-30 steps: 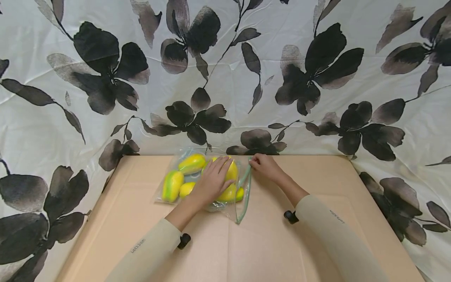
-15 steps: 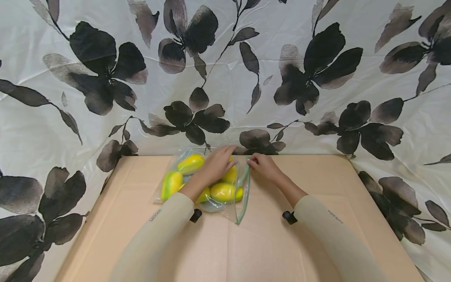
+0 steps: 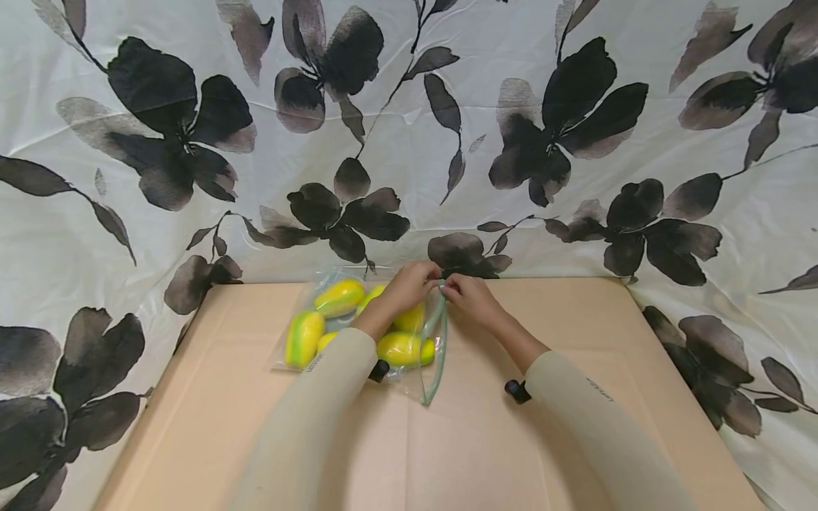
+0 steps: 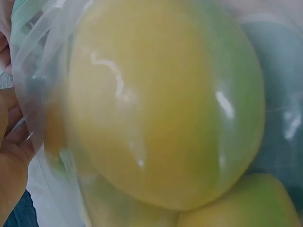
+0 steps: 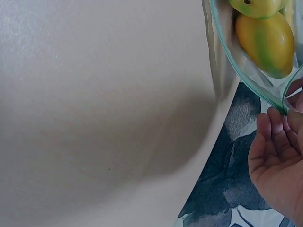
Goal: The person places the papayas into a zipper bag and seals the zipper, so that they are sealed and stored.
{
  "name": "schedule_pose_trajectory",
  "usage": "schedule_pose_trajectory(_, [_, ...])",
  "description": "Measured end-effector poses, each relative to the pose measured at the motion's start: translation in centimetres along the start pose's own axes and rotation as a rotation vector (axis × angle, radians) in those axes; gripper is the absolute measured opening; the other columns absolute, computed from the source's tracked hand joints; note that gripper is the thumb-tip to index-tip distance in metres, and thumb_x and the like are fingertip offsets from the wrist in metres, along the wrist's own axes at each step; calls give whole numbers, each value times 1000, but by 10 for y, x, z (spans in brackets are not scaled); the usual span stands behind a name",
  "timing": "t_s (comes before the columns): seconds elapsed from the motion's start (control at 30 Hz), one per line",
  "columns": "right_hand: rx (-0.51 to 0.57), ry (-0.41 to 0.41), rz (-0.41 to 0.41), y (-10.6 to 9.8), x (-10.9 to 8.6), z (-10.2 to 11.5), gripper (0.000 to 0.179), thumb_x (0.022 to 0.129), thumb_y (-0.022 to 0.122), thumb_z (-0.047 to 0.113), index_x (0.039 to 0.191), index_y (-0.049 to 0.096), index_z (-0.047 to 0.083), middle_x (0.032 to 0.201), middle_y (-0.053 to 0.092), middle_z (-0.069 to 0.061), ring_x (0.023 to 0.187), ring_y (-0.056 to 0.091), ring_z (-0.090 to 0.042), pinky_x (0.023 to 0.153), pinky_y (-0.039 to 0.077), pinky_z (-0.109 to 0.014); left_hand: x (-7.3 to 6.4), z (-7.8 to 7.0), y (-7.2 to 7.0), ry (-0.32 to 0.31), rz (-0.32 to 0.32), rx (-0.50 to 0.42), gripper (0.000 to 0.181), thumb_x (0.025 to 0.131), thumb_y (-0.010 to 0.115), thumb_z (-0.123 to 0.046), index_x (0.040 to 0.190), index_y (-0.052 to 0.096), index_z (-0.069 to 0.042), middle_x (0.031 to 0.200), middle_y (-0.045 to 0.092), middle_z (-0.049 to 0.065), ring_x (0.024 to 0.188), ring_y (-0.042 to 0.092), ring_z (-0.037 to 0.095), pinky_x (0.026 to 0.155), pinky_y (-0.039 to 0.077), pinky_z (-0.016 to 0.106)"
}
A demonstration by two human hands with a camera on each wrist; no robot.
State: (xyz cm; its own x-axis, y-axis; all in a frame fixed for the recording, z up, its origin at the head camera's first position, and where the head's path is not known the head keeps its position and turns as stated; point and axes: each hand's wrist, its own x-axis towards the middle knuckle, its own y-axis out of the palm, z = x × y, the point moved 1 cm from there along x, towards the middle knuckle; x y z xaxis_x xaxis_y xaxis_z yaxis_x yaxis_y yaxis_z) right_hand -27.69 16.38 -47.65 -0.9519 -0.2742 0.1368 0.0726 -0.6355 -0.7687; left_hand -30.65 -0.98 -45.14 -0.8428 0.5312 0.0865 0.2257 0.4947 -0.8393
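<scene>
A clear zip bag (image 3: 409,387) with a green zip strip (image 3: 441,355) along its right side lies near the table's far edge. Several yellow-green mangoes (image 3: 304,338) are inside, and one mango (image 4: 161,104) fills most of the left wrist view. My right hand (image 3: 473,298) pinches the far end of the zip strip between thumb and fingertips. Close against it, my left hand (image 3: 409,284) holds the bag's edge at the same corner, its forearm crossing over the mangoes. In the right wrist view the strip bows apart a little near my right hand (image 5: 279,156).
A pale tan tabletop (image 3: 479,440) extends in front of the bag and to both sides. Behind it hangs a white cloth (image 3: 447,177) with dark flowers. A small black device (image 3: 517,391) sits on the right wrist, another device (image 3: 380,370) on the left.
My left hand has moved from lying flat over the mangoes, forward and right to the bag's far corner beside my right hand. The right hand keeps its pinch on the zip strip.
</scene>
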Motion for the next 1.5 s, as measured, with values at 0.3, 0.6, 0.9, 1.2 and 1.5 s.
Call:
schedule_pose_trajectory(0.3, [1, -8, -9, 0, 1, 0, 19, 104, 63, 20, 95, 69, 4, 76, 61, -3, 72, 55, -16, 67, 46, -27, 5, 1, 5, 55, -30, 26, 5, 102, 63, -9, 101, 67, -7, 97, 66, 7, 90, 58, 22, 86, 54, 32])
schedule_pose_trajectory(0.6, [4, -2, 18, 0, 2, 2, 19, 104, 63, 19, 98, 70, 3, 80, 66, -5, 71, 56, -16, 66, 47, -27, 4, 3, 5, 110, -13, 77, 4, 102, 58, -3, 104, 60, -5, 97, 60, 6, 91, 56, 23, 86, 51, 32])
schedule_pose_trajectory(0.9, [26, -17, 51, 1, 1, -1, 17, 103, 63, 16, 96, 70, 2, 78, 64, -5, 69, 55, -15, 65, 47, -26, 4, 5, 4, 108, -21, 106, 3, 105, 55, -6, 104, 57, -8, 99, 58, 6, 93, 56, 22, 89, 52, 32])
schedule_pose_trajectory(1.2, [3, -1, 105, 1, -5, -1, 18, 103, 64, 19, 96, 72, 4, 76, 64, -3, 69, 54, -15, 66, 47, -25, 8, 8, 2, 71, -24, 117, 5, 106, 55, -11, 108, 57, -7, 108, 61, 8, 98, 59, 22, 94, 54, 33])
schedule_pose_trajectory(1.5, [15, 4, 156, 3, -16, 3, 18, 102, 65, 19, 97, 72, 4, 76, 67, -4, 68, 55, -13, 65, 48, -24, 9, 12, -10, 40, -59, 120, 5, 107, 54, -14, 109, 54, -9, 105, 57, 6, 95, 58, 23, 87, 52, 35])
